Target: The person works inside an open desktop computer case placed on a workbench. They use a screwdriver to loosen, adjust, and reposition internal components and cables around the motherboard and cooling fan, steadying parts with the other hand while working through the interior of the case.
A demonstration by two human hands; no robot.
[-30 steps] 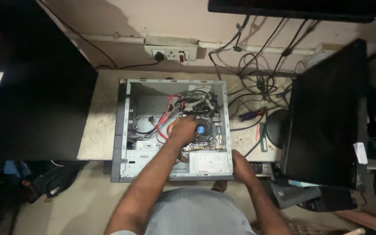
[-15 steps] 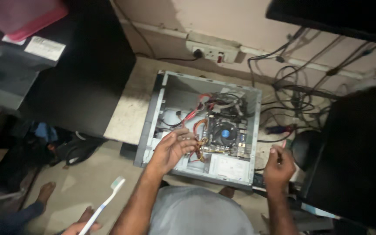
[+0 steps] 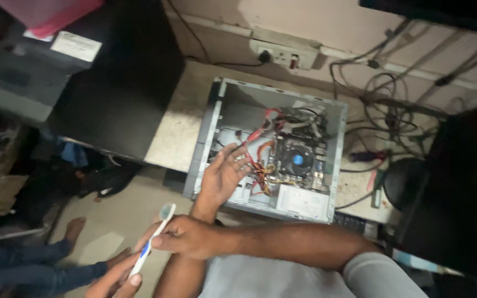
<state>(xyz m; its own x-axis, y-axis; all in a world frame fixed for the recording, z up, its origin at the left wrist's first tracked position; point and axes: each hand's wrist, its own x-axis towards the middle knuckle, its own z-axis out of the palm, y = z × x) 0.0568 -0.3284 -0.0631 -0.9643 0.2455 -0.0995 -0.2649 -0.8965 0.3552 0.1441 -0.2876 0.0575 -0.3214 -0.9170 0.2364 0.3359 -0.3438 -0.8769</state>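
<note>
Dim, warm indoor light, deep shadow at left and right edges, overall motion blur, soft focus throughout.

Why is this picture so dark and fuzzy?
Head view: dim indoor light, the left side and the monitor nearly black; the open computer case shows best; the toothbrush, both hands and the cables look soft from blur; no strong glare.

right hand [image 3: 186, 236] now across the body, fingers on the offered toothbrush [image 3: 153, 238]

Matt grey metal case [image 3: 208, 138], glossy plastic toothbrush [image 3: 153, 238], worn, stained table [image 3: 180, 121], smooth plastic-coated cables [image 3: 393, 110].
</note>
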